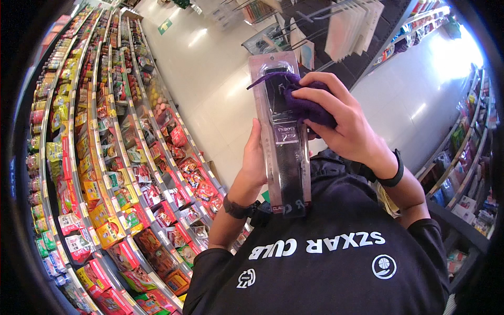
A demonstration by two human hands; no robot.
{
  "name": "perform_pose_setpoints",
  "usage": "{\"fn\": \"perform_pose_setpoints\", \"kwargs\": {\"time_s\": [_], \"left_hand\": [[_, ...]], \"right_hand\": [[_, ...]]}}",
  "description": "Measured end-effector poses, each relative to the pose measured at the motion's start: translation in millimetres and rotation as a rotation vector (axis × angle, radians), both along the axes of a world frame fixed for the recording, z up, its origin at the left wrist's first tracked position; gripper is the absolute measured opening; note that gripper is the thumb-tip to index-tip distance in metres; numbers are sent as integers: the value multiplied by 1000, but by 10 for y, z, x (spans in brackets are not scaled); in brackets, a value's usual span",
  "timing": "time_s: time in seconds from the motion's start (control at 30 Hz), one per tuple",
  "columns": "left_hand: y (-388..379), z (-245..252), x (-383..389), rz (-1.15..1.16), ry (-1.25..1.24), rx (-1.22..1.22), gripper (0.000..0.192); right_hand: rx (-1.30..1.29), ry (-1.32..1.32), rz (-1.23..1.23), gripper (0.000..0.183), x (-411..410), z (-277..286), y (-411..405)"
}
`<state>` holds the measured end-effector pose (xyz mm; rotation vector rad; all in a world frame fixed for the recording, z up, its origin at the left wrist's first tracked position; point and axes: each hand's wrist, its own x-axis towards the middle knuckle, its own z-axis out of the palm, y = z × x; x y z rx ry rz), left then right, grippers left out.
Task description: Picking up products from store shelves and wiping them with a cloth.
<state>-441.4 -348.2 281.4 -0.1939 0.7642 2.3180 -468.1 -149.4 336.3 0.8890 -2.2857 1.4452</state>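
A long clear plastic blister pack (280, 157) with a black item inside is held upright before my chest. My left hand (256, 153) grips the pack along its left side, with part of the fingers hidden behind it. My right hand (338, 114) holds a bunched purple cloth (311, 102) against the upper right of the pack's front. One thin end of the cloth stretches left across the pack. The kind of item inside cannot be told for sure.
Long store shelves (118, 157) full of packaged food run along the left. A wire display rack (315, 31) with hanging packs stands beyond my hands. More stocked shelves (460, 157) curve along the right. Pale glossy floor (204, 71) shows between them.
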Motion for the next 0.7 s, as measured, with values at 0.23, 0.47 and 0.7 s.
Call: {"fn": "perform_pose_setpoints", "kwargs": {"time_s": [0.23,0.47,0.7], "left_hand": [[-382,-37,79,35,25,358,83],[-565,-19,154,100,27,146,85],[-526,-68,139,120,41,427,85]], "right_hand": [[48,-20,76,49,-47,49,-355],[55,-4,179,50,-153,58,-571],[46,6,172,49,-134,96,-598]]}}
